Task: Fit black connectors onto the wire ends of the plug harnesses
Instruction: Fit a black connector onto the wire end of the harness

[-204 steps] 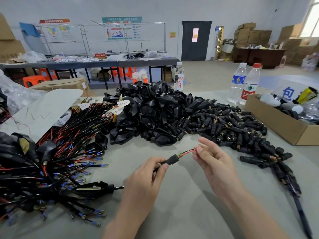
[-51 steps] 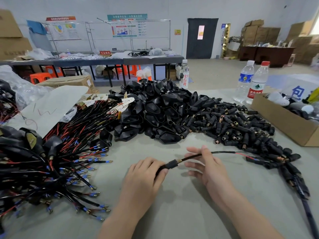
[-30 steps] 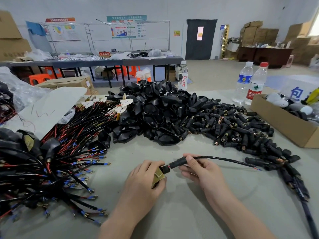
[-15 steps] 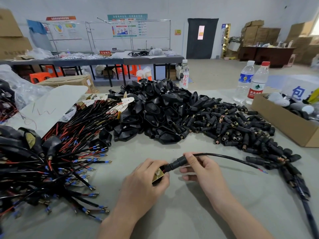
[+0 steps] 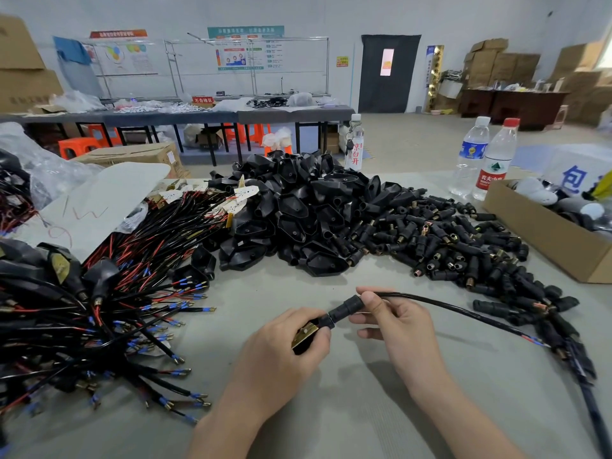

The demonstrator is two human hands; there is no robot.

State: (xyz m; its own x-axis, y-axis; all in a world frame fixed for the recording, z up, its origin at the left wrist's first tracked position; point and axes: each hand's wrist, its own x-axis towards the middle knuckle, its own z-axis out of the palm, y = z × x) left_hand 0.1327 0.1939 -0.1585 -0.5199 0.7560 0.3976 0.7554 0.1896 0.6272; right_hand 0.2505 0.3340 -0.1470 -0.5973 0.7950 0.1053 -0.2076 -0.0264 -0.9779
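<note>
I make out the cylindrical black connector (image 5: 347,305) near the middle of the matte grey table (image 5: 331,409). The right hand (image 5: 399,324) pinches it against a plug (image 5: 306,336) clenched in the left hand (image 5: 281,354), whose fingers hide all but a brass plate. The glossy cable (image 5: 447,309) runs right, its wire ends too small to read beside the heap of barrel-shaped parts (image 5: 463,246).

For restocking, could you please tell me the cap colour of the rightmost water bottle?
Red cap, head view.
</note>
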